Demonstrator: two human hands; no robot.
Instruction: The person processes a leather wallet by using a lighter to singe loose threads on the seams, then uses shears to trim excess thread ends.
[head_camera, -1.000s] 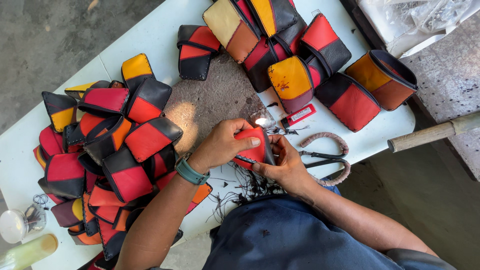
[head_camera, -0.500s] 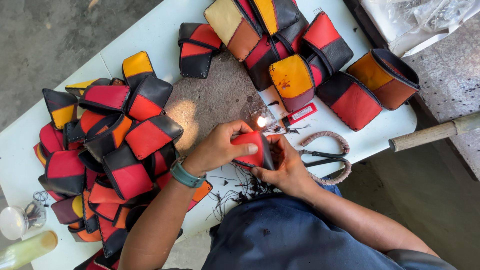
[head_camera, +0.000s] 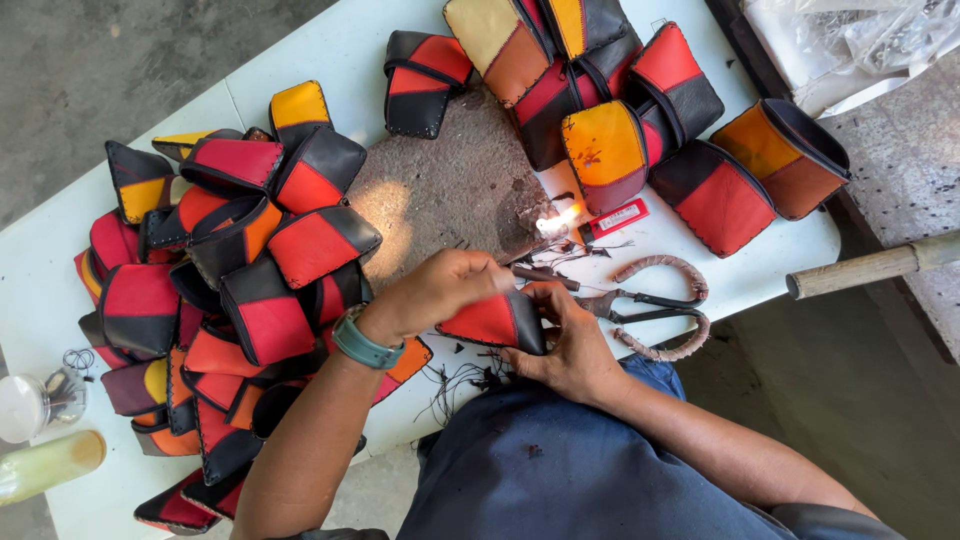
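Head view: our left hand (head_camera: 440, 292) and right hand (head_camera: 568, 345) both grip a small red-and-black leather pouch (head_camera: 497, 321) over the white desk (head_camera: 330, 45); beyond lie wrapped-handle scissors (head_camera: 650, 305), a small flame (head_camera: 560, 220), and more stacked pouches (head_camera: 610, 90).

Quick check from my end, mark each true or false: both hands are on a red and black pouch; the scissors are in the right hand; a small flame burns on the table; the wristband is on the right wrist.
1. Both hands hold a red and black pouch. True: left hand above it, right hand below it.
2. The scissors are in the right hand. False: they lie on the table beside that hand.
3. A small flame burns on the table. True.
4. The wristband is on the right wrist. False: it is on the left wrist.
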